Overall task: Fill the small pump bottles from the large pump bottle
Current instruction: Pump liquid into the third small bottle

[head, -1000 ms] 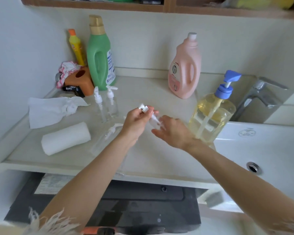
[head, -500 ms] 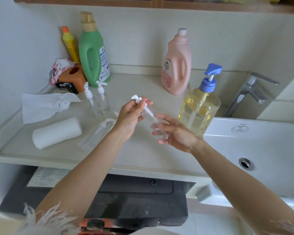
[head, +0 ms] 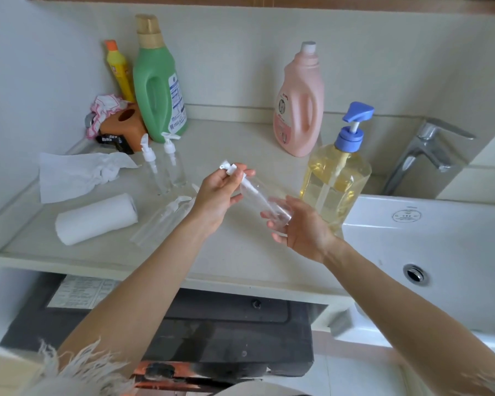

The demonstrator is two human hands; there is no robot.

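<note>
Surface: you worked over a pale, speckled countertop point(head: 240, 144) with a raised back edge, set against a plain light wall; a wooden shelf edge ran along the top of the view.
Room: a white basin point(head: 429, 238) with a metal drain adjoined the counter on your right, and a chrome tap point(head: 429, 150) stood behind it.
Below counter: a dark appliance top with a printed label was visible under the counter lip.
Left hand: your left hand point(head: 217, 195) pinched the white pump head point(head: 228, 168) between curled fingers, raised above the counter.
Right hand: your right hand point(head: 300, 227) cradled the base of the small clear pump bottle point(head: 265, 204), fingers curled around it; the bottle was tilted, neck toward your left hand.
Pump fit: whether the pump head was screwed on or loose could not be told; its tube ran down inside the bottle.
Large pump bottle: the large pump bottle point(head: 336, 178), yellow liquid with a blue pump, stood upright on the counter just beside the basin, behind your right hand.
Other small bottles: two clear ones point(head: 166, 170) stood upright near the green detergent bottle point(head: 157, 81); another point(head: 166, 215) lay on its side beside your left wrist.
Back row: a yellow bottle point(head: 120, 70) and a pink detergent bottle point(head: 299, 101) stood against the wall.
Paper: a paper towel roll point(head: 96, 218) lay on its side; a crumpled tissue point(head: 77, 174) lay behind it.
</note>
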